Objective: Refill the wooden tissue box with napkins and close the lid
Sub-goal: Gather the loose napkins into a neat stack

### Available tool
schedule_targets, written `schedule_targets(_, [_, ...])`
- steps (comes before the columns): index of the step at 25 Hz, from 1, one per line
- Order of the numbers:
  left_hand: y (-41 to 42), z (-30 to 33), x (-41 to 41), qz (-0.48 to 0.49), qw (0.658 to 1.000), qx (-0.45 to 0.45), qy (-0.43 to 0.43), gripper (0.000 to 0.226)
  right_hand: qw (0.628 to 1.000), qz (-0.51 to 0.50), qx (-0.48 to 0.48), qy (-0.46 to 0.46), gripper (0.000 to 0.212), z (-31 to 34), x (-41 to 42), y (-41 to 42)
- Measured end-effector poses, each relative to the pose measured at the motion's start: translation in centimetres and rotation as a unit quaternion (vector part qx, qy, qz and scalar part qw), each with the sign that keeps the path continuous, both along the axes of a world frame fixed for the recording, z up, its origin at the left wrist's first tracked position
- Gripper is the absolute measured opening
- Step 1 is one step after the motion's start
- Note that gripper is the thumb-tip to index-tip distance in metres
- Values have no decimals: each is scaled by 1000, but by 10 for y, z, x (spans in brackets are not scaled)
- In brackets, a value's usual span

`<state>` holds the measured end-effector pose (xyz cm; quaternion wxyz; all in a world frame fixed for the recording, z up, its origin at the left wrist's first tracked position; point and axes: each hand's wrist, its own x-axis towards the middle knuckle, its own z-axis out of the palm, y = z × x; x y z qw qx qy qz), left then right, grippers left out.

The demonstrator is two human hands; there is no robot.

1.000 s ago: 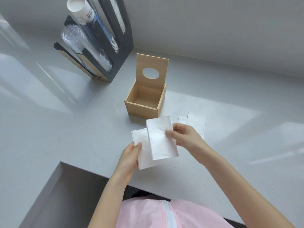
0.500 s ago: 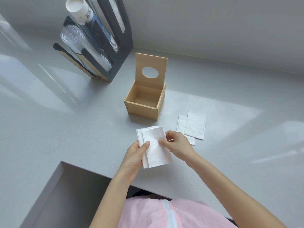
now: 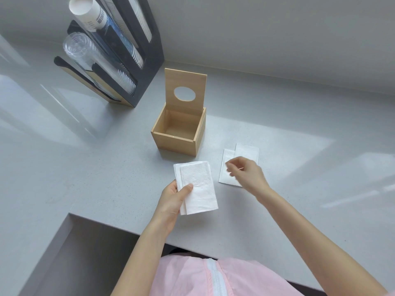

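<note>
The wooden tissue box (image 3: 174,141) stands on the grey counter with nothing inside. Its lid (image 3: 186,82), with an oval hole, is tipped up at the back. My left hand (image 3: 172,200) grips a small stack of white napkins (image 3: 198,190) in front of the box, thumb on top. My right hand (image 3: 245,175) hovers, blurred, over two more napkins (image 3: 245,151) that lie flat on the counter to the right of the box. Its fingers are loosely curled and hold nothing.
A black cup dispenser (image 3: 115,52) with paper and clear plastic cups leans at the back left. The counter's front edge (image 3: 128,229) runs just below my hands, with a step down on the left. A wall rises behind the box.
My right hand laid its napkin onto the stack, let go, and moved right over the napkins on the counter. The stack now rests in my left hand alone.
</note>
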<state>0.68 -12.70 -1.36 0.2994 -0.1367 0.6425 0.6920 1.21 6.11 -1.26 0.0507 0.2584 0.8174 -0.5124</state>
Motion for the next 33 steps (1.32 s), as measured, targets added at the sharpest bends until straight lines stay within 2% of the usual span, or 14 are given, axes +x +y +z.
schedule_targets(2, [0, 1, 0, 0, 1000, -1, -2, 15, 993, -54, 99, -35, 25, -6, -5, 25])
schedule_targets(5, [3, 2, 0, -3, 1000, -1, -3, 15, 971, -47, 198, -127, 45, -17, -6, 41])
schedule_targets(9, [7, 2, -1, -3, 1000, -1, -5, 15, 950, -18, 253, -179, 48, -22, -12, 42])
schedule_targets(15, [11, 1, 1, -11, 1000, -1, -6, 14, 956, -43, 200, -210, 43, -22, -23, 46])
schedule_targets(16, [11, 1, 1, -12, 1000, -3, -6, 14, 958, -45, 189, -211, 37, -22, -23, 46])
schedule_targets(18, [11, 1, 2, -14, 1000, -5, -7, 14, 959, -44, 178, -215, 9, -22, -22, 47])
schedule_targets(20, [10, 1, 2, -15, 1000, -4, -6, 14, 962, -40, 174, -206, 19, -23, -21, 48])
schedule_targets(21, [10, 1, 2, -16, 1000, -4, -5, 14, 965, -40, 169, -197, 17, -24, -20, 48])
schedule_targets(23, [9, 2, 2, -14, 1000, -1, -6, 14, 973, -46, 153, -166, 8, -26, -17, 48])
schedule_targets(25, [8, 1, 2, -14, 1000, -2, -6, 14, 984, -56, 116, -123, 9, -25, -12, 47])
schedule_targets(28, [8, 1, 2, -14, 1000, -2, -2, 15, 995, -86, 38, -43, 19, -15, -1, 43])
schedule_targets(33, [10, 1, 2, -16, 1000, 5, -4, 15, 987, -80, -130, 49, 21, 16, 17, 25])
